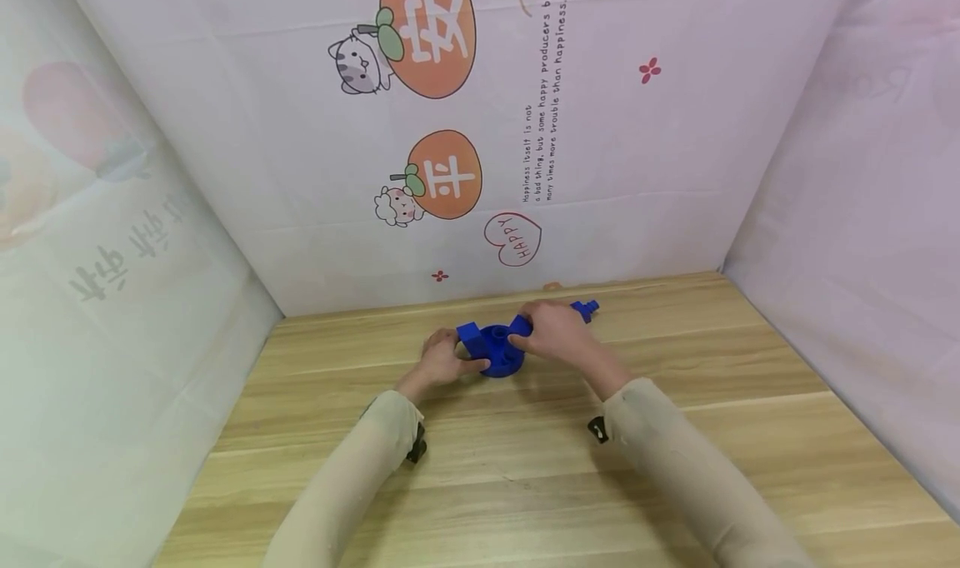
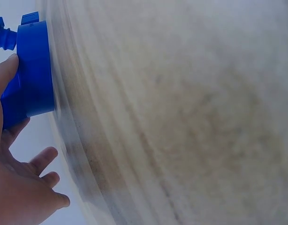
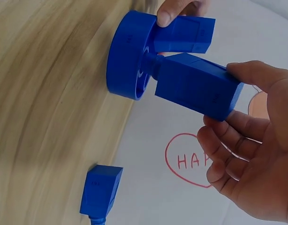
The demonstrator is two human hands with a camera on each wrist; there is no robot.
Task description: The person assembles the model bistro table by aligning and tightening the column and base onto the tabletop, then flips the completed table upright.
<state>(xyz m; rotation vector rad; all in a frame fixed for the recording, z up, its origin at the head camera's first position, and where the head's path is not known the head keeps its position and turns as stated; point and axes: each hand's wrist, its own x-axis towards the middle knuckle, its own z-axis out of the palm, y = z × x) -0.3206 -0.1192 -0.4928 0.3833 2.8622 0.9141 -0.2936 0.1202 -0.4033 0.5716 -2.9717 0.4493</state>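
Note:
A round blue base (image 1: pixel 502 370) with a raised rim and ring-shaped sockets rests on the table. My left hand (image 1: pixel 441 360) grips it from the left, thumb along the near rim. One blue block (image 1: pixel 471 337) stands upright in the base beside that hand. Between thumb and fingertips, my right hand (image 1: pixel 558 331) pinches a second blue block (image 3: pixel 195 86) by its outer end. This block tilts, and its narrow ridged stem (image 3: pixel 155 65) points into the base at a socket; the stem's tip is hidden by the rim.
Another blue block (image 1: pixel 585 311) with a ridged stem lies on the wooden table (image 1: pixel 510 485), just beyond my right hand. A white printed cloth wall (image 1: pixel 600 176) rises right behind, and similar cloth walls stand at left and right.

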